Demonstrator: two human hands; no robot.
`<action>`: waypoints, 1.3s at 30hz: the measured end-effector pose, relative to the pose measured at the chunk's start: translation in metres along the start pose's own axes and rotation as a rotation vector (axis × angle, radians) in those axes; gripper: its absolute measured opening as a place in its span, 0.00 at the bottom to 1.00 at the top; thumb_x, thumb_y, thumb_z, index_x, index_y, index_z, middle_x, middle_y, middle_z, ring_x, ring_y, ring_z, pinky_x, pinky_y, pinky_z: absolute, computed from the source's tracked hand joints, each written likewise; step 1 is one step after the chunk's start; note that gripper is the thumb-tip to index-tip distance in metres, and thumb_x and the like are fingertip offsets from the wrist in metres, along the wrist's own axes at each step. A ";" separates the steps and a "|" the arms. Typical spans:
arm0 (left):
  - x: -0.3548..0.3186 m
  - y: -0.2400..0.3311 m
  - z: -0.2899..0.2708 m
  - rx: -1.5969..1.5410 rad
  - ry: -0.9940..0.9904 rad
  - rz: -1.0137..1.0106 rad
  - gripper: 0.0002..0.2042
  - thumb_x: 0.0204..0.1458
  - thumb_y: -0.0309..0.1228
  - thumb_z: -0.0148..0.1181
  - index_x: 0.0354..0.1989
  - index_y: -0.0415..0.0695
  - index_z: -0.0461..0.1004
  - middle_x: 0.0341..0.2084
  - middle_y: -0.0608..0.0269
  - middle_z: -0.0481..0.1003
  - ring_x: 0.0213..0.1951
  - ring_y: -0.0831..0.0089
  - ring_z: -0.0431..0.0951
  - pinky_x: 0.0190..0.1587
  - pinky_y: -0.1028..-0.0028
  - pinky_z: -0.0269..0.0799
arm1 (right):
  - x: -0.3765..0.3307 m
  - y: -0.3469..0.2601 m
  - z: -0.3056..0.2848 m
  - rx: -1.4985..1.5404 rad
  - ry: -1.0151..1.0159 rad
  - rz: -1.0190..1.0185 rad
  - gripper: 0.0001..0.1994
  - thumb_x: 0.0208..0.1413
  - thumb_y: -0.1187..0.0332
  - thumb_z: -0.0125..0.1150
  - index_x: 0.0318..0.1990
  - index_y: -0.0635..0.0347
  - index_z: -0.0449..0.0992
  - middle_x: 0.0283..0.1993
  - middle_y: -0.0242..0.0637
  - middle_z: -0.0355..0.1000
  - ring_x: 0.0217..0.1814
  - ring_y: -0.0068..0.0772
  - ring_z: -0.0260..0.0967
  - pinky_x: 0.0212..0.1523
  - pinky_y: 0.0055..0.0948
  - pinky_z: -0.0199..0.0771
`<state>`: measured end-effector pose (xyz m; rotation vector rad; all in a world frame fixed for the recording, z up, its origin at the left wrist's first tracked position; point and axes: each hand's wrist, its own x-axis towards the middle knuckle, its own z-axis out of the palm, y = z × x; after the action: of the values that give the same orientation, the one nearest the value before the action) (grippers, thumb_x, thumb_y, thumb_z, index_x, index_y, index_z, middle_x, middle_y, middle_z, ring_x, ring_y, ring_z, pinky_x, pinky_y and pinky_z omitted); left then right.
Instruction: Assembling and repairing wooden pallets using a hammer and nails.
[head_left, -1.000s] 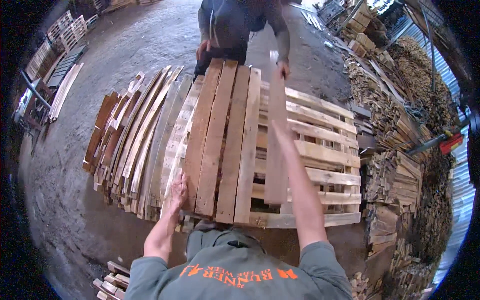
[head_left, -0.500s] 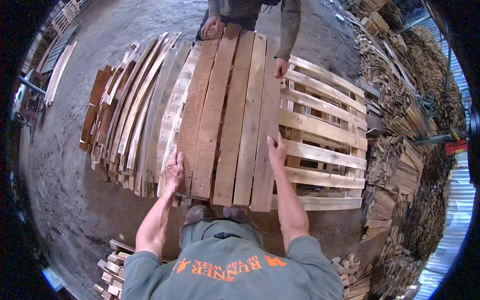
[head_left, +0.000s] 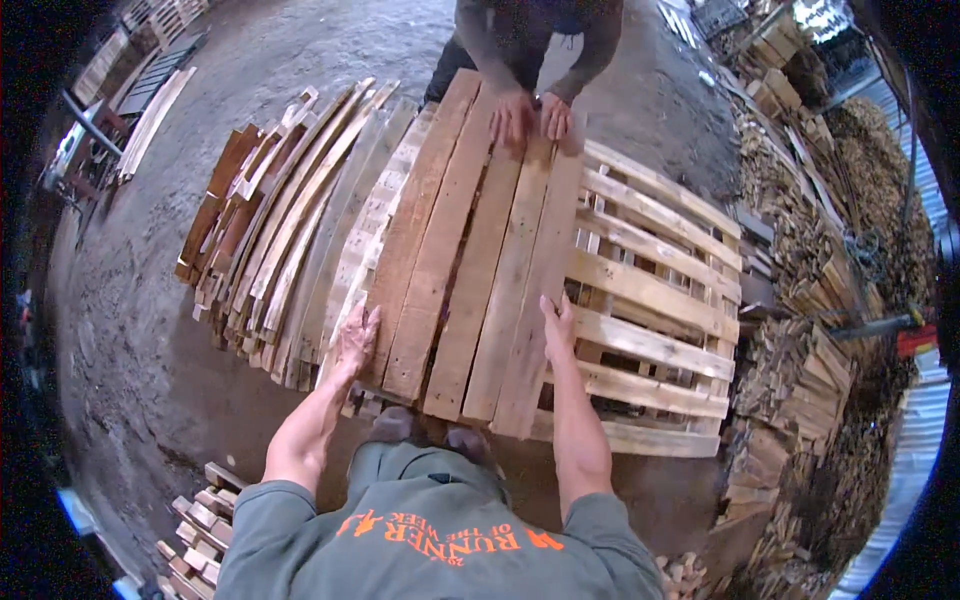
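Side by side, several long brown wooden planks run away from me over a pale slatted pallet. My left hand grips the outer edge of the leftmost plank near its close end. On the opposite side, my right hand holds the edge of the rightmost plank, thumb toward the top face. The row lies between my two palms, with narrow gaps between some planks. At the far ends, a co-worker's two hands rest close together on the middle planks, slightly blurred.
The slatted pallet extends to the right. Many loose boards lie stacked to the left. Piles of wood offcuts line the right side by a corrugated metal wall. More short wood pieces lie at lower left.
The co-worker's hands have moved from the outer sides of the row inward to the middle of its far end. My hands remain at the outer edges. The whole view has shifted slightly.
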<state>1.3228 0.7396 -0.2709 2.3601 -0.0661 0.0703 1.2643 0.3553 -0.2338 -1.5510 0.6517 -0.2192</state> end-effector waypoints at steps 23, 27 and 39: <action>0.038 0.237 0.159 0.334 -0.159 -0.055 0.57 0.30 0.62 0.66 0.68 0.47 0.44 0.65 0.36 0.39 0.67 0.43 0.37 0.62 0.40 0.37 | -0.114 -0.022 -0.203 0.107 0.128 0.080 0.28 0.53 0.76 0.56 0.63 0.66 0.58 0.58 0.37 0.65 0.54 0.28 0.64 0.55 0.26 0.63; 0.044 0.239 0.161 0.388 -0.178 -0.131 0.60 0.27 0.63 0.67 0.68 0.47 0.42 0.66 0.37 0.37 0.67 0.44 0.38 0.61 0.39 0.38 | -0.147 -0.023 -0.211 0.032 0.170 0.009 0.29 0.54 0.75 0.55 0.64 0.64 0.57 0.57 0.36 0.65 0.54 0.27 0.63 0.54 0.27 0.63; 0.049 0.263 0.164 0.462 -0.204 -0.093 0.58 0.24 0.52 0.73 0.66 0.48 0.45 0.63 0.34 0.43 0.64 0.38 0.43 0.60 0.41 0.44 | -0.196 -0.034 -0.219 -0.046 0.171 -0.011 0.27 0.52 0.78 0.52 0.62 0.66 0.59 0.51 0.34 0.68 0.48 0.24 0.65 0.49 0.24 0.66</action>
<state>1.3586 0.4358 -0.1993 2.8216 -0.0411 -0.2236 1.0015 0.2700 -0.1289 -1.5918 0.7865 -0.3499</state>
